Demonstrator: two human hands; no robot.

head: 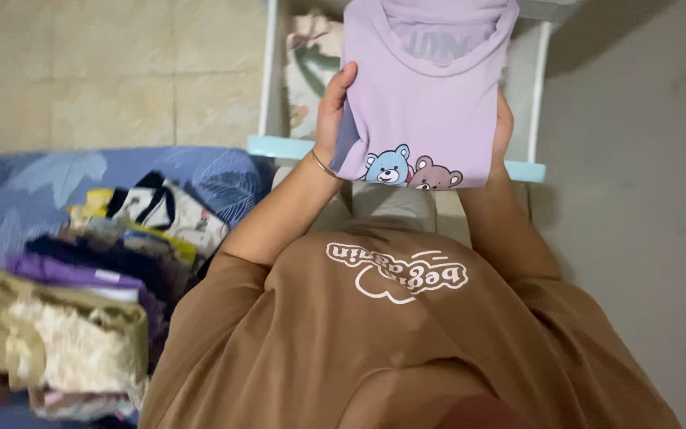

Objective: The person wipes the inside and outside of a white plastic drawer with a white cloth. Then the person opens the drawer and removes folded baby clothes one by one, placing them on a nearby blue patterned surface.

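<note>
Surroundings: a white drawer [535,95] with a pale blue front edge stands open ahead of the person; a folded floral cloth [305,67] lies inside at its left end.
Obstruction: the lilac shirt [426,95] covers most of the drawer's inside, so what lies under it cannot be told.
Beside the person: a pile of folded clothes [81,310] in purple, cream, navy and yellow sits on a blue leaf-patterned mat [33,183], well apart from the drawer.
Shirt position: folded into a rectangle, held over the open drawer, between both hands.
Shirt direction: long axis runs away from the person; the neckline points to the far end, the folded lower edge lies nearest the body.
Print: two cartoon bear faces, one blue, one brown, sit at the near edge, right of centre.
Left hand [332,111]: closed on the shirt's left edge, thumb on top; a thin bangle at the wrist.
Right hand [503,127]: clasps the right edge, mostly hidden behind the fabric.
</note>
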